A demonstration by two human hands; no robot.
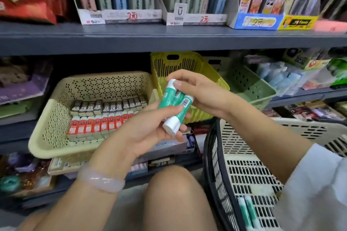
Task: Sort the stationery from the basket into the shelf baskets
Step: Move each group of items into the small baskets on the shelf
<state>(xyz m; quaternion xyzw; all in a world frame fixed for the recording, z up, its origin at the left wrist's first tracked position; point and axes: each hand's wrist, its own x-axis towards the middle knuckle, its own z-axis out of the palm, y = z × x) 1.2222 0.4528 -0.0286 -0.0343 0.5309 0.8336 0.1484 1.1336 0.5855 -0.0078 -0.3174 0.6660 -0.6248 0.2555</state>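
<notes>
Green-and-white glue sticks (173, 106) are gripped in both hands, left hand (150, 129) below, right hand (197, 92) above. Next, likely a drop into the yellow basket (187, 62) just behind the hands.

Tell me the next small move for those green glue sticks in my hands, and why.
Probably carry them forward and set them in the yellow basket just behind your hands. Both the left hand and the right hand already grip the bundle of glue sticks. The beige basket already holds rows of small boxes, while the yellow one shows no contents from here.
</notes>
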